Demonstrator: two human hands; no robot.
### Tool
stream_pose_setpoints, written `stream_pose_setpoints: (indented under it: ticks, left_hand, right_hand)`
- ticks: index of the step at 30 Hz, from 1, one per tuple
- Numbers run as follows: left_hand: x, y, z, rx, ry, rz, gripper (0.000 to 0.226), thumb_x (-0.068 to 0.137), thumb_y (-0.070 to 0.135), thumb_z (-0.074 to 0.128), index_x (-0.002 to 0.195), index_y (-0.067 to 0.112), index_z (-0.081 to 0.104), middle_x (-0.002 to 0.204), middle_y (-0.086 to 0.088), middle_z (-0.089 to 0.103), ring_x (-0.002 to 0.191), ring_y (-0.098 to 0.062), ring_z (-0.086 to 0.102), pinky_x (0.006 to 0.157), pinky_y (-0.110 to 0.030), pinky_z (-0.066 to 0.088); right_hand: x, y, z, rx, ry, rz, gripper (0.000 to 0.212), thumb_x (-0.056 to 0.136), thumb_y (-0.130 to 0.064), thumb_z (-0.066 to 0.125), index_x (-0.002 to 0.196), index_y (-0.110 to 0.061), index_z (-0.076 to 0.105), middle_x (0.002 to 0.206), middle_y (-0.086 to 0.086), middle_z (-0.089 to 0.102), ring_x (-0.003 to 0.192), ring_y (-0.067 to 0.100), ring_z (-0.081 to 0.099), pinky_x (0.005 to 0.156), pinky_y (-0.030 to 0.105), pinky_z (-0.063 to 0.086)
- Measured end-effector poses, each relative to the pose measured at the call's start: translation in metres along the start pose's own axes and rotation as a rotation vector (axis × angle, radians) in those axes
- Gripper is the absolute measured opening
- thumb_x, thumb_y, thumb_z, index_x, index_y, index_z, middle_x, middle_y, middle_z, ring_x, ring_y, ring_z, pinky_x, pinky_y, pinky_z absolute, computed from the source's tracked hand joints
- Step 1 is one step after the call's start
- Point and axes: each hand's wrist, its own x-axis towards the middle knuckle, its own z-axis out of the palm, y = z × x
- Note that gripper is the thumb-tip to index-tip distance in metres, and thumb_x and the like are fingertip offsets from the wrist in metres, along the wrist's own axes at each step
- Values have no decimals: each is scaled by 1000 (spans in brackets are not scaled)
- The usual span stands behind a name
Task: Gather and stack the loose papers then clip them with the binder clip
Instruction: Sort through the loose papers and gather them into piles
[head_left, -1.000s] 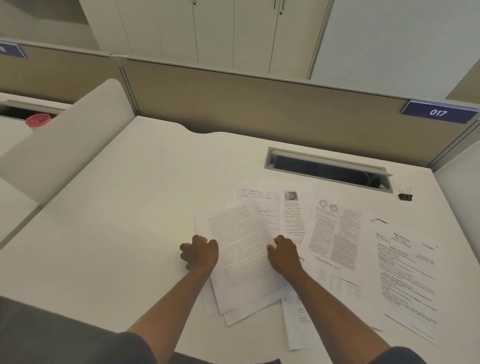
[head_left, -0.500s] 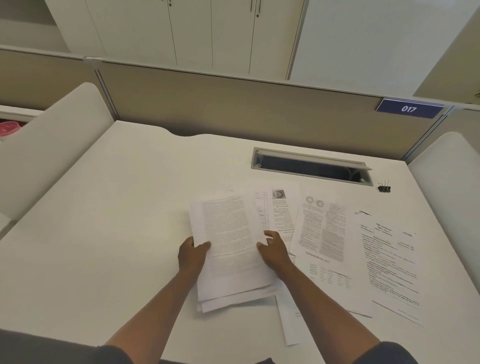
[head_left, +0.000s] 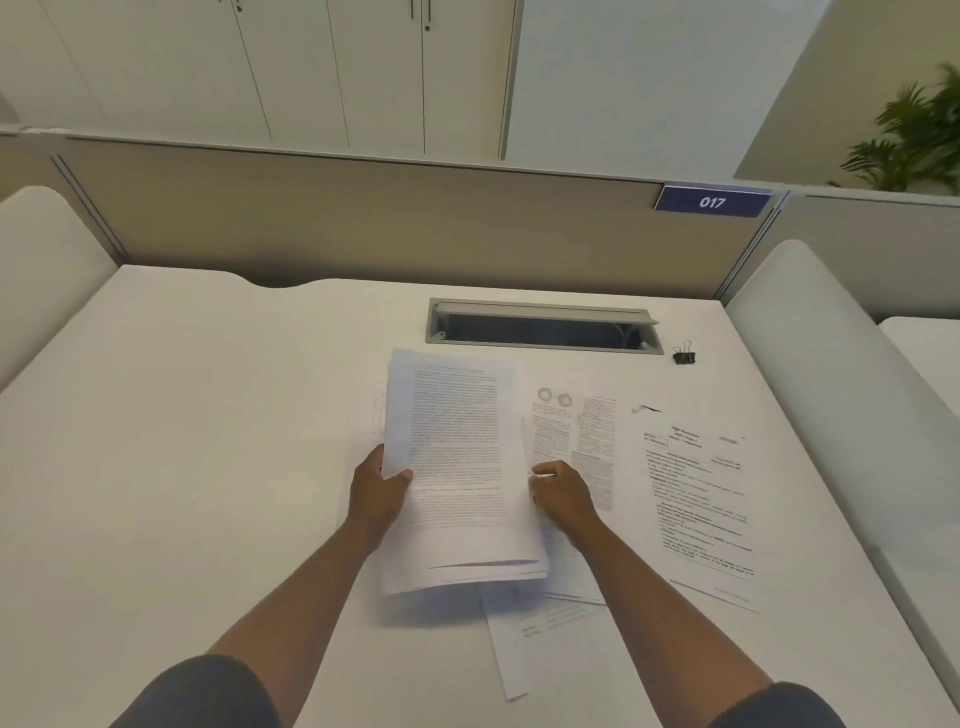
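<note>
A stack of printed papers is lifted a little off the white desk in the middle of the view. My left hand grips its left edge with the thumb on top. My right hand holds the right edge with curled fingers. Loose sheets still lie on the desk: one with two rings printed at the top, one text page to the right, and one poking out below the stack. A black binder clip sits at the back right.
A grey cable slot is cut into the desk behind the papers. A beige partition with a blue "017" sign closes the back. White curved side dividers flank the desk on both sides.
Both hands have squared the skewed sheets into one stack and raised it off the desk. The head has turned right, so the scene has shifted left in view.
</note>
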Motion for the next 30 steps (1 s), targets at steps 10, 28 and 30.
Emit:
stream_pose_setpoints:
  ticks: [10, 28, 30]
  left_hand:
    - [10, 7, 32, 106, 42, -34, 38, 92, 6, 58, 129, 12, 53, 114, -2, 59, 104, -26, 56, 96, -42, 48]
    - [14, 13, 46, 21, 66, -155, 35, 95, 11, 54, 130, 12, 55, 118, -4, 61, 103, -29, 56, 90, -39, 46]
    - [16, 12, 48, 0, 43, -170, 31, 96, 15, 53, 126, 13, 58, 120, -5, 63, 106, -30, 59, 94, -43, 47]
  right_hand:
    - [34, 36, -58, -561, 311, 330, 79, 76, -53, 71, 130, -9, 34, 131, 16, 41, 120, 33, 43, 92, 46, 44]
    - [28, 53, -92, -43, 190, -26, 37, 96, -6, 44, 133, -5, 47, 134, 15, 56, 122, 32, 52, 96, 31, 41]
    - [26, 54, -93, -23, 170, -41, 37, 96, -6, 43, 132, -6, 48, 133, 13, 56, 122, 31, 52, 97, 32, 40]
